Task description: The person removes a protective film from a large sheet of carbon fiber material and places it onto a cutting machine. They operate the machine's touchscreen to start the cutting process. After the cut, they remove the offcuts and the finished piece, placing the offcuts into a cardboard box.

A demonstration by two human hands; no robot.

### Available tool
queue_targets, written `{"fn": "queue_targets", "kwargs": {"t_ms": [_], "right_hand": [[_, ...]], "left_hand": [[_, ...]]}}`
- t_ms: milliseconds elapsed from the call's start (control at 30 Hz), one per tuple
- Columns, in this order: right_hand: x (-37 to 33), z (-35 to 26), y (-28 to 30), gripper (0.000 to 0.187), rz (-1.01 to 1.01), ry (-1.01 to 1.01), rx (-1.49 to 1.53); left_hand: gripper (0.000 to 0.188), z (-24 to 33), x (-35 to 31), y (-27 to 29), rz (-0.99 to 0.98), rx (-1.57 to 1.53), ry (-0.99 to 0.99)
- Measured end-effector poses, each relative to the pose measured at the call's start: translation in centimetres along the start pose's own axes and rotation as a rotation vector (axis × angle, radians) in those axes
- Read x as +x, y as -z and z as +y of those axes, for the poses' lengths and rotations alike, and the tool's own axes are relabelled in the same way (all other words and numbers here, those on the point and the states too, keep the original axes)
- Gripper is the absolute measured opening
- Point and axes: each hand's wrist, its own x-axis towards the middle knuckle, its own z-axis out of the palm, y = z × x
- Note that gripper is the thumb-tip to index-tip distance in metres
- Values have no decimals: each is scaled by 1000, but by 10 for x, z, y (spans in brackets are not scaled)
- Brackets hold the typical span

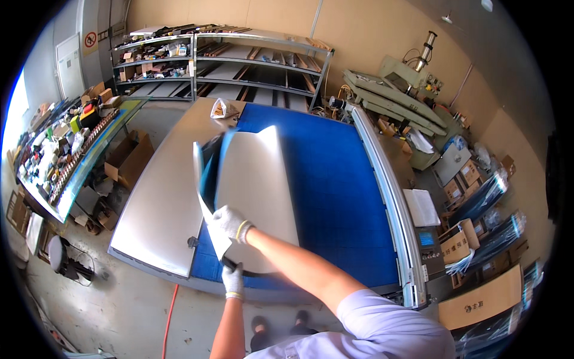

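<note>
Both my hands wear light knitted gloves. My right hand (230,224) reaches across to the left and is closed on the raised edge of a thin, bent sheet (205,197), pale on one face and dark on the other. Closer to my body, my left hand (232,280) is closed on the sheet's lower corner at the near edge of the table. Another grey-white sheet (257,191) lies flat just right of it on the blue work surface (341,197). The far end of the held sheet is smeared by motion.
A pale metal-like panel (158,206) covers the table's left side. A metal rail (391,209) runs along the right, with a control box (427,239) beyond it. Loaded shelves (194,66) stand behind; a cluttered bench (78,158) is at left. A red hose (171,317) crosses the floor.
</note>
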Motion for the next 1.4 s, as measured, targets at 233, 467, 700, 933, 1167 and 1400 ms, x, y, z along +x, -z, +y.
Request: {"fn": "queue_targets", "kwargs": {"t_ms": [233,467,700,933,1167,1400], "right_hand": [[12,4,22,25,-101,-325,499],[-133,114,331,24,187,-94,-327],[-396,269,402,26,795,-522,-845],[-442,330,291,45,544,-911,-1186],[-421,326,200,74,379,-946,-853],[-465,324,239,76,299,-1111,-887]], "left_hand": [[44,3,29,82,92,-601,127],[55,-35,76,169,309,-563,398],[53,-35,106,198,260,-457,339],[49,-28,115,218,240,-303,297],[41,-13,109,209,236,32,239],[12,-37,68,191,204,129,303]]}}
